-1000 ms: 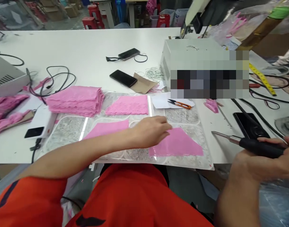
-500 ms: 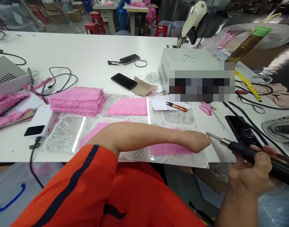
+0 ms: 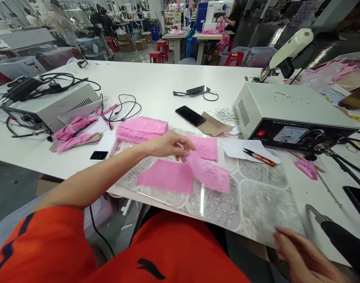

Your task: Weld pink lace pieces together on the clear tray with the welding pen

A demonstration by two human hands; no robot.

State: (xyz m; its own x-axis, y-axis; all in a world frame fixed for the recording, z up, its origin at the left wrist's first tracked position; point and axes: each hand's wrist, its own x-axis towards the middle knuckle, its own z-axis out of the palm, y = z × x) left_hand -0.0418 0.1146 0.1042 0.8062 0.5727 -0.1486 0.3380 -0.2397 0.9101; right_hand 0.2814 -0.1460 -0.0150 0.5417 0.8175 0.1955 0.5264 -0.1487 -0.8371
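Note:
Between the thumb and fingers of my left hand (image 3: 174, 146) hangs a loose pink fabric piece (image 3: 212, 175), held at its upper left corner above the clear mat (image 3: 265, 208). Flat on the mat lie a plain pink piece (image 3: 168, 177) and a scalloped pink piece (image 3: 207, 147). A stack of pink lace pieces (image 3: 141, 129) sits behind my left forearm. At the lower right, my right hand (image 3: 305, 255) has its fingers apart and holds nothing visible. The black-handled tool (image 3: 341, 239) lies just beyond it, its metal tip pointing left.
A grey control box (image 3: 291, 118) stands at the right back, orange-handled snips (image 3: 259, 157) on white paper before it. Two phones (image 3: 190, 115) lie mid-table. Another grey box (image 3: 56, 104) with cables stands left. A person sits at a far sewing machine.
My left hand has moved from the mat's right side to its middle and lifted a pink piece. My right hand has let go of the black-handled tool. The view has shifted left and upward.

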